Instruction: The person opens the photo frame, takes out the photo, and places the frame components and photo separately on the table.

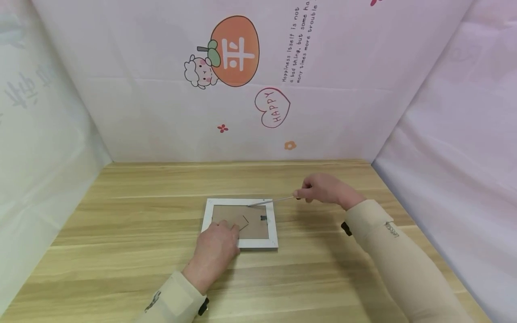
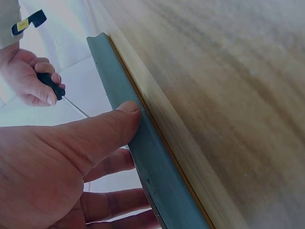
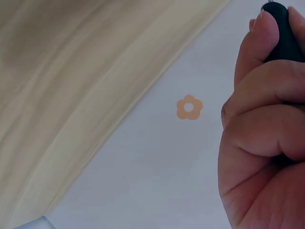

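A picture frame (image 1: 258,243) with a white border lies face down on the table, its brown backing board (image 1: 230,214) uppermost. My left hand (image 1: 218,246) grips the near side, fingers over the backing and thumb (image 2: 119,121) against the outer edge. In my right hand (image 1: 325,188), off the frame's right side, is a screwdriver with a black handle (image 3: 283,36), curled fingers around it. Its thin metal shaft (image 1: 278,200) slants left across the border, the tip at the backing's far edge. A small dark hanger (image 1: 264,218) sits at the backing's right edge.
The wood-grain table (image 1: 133,251) extends around the frame. A white printed sheet (image 1: 161,121) rises behind it, with further white sheets at the left and right (image 1: 464,134). Dark straps (image 1: 346,229) show at both sleeve cuffs.
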The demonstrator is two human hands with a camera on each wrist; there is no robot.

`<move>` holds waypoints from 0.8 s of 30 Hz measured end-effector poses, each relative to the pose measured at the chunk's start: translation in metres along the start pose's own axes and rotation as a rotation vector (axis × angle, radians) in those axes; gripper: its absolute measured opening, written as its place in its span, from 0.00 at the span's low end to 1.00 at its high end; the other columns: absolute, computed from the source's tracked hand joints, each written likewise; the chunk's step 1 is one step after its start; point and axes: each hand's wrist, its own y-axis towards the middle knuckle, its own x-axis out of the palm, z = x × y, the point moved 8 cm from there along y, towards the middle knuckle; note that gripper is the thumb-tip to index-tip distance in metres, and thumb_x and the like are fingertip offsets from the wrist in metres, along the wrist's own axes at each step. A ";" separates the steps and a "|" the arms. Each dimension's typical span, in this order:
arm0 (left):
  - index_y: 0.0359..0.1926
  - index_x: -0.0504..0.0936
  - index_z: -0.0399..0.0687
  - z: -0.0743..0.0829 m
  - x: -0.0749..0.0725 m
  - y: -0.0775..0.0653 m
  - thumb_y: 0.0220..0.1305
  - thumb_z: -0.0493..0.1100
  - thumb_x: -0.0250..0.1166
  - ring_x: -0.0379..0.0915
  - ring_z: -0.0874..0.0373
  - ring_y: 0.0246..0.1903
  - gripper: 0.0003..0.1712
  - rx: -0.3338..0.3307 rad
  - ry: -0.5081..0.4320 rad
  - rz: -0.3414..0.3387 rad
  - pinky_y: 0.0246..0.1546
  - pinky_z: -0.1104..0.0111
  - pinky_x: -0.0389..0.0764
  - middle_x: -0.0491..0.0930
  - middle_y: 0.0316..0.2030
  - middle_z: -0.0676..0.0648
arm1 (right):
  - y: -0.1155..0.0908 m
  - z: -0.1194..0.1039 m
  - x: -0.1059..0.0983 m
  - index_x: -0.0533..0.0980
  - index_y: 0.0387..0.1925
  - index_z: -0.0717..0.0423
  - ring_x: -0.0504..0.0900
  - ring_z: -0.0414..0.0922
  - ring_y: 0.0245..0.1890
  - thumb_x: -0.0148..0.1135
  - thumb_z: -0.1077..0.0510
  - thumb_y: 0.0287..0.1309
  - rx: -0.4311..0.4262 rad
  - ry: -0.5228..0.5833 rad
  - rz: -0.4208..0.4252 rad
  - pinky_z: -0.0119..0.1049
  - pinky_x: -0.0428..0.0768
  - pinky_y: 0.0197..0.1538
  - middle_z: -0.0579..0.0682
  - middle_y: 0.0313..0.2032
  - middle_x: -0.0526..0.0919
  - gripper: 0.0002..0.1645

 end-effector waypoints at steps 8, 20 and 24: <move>0.45 0.82 0.42 0.003 -0.003 0.001 0.50 0.57 0.73 0.74 0.50 0.28 0.28 0.010 0.003 0.006 0.21 0.64 0.80 0.78 0.28 0.43 | 0.004 0.000 -0.010 0.80 0.34 0.49 0.71 0.45 0.25 0.59 0.31 0.57 0.035 0.008 -0.034 0.40 0.72 0.32 0.50 0.36 0.86 0.25; 0.50 0.82 0.42 0.003 -0.003 -0.001 0.49 0.56 0.74 0.74 0.49 0.29 0.31 0.004 -0.016 0.008 0.22 0.64 0.80 0.80 0.32 0.42 | -0.040 -0.008 0.005 0.77 0.32 0.44 0.74 0.40 0.28 0.58 0.33 0.59 -0.040 -0.085 0.197 0.40 0.75 0.35 0.40 0.29 0.80 0.21; 0.52 0.82 0.42 0.002 -0.002 -0.002 0.49 0.56 0.74 0.75 0.49 0.30 0.32 -0.012 -0.027 -0.004 0.23 0.63 0.81 0.81 0.34 0.40 | -0.048 -0.011 0.013 0.77 0.34 0.43 0.76 0.38 0.29 0.59 0.34 0.59 -0.051 -0.107 0.233 0.40 0.77 0.37 0.37 0.30 0.80 0.19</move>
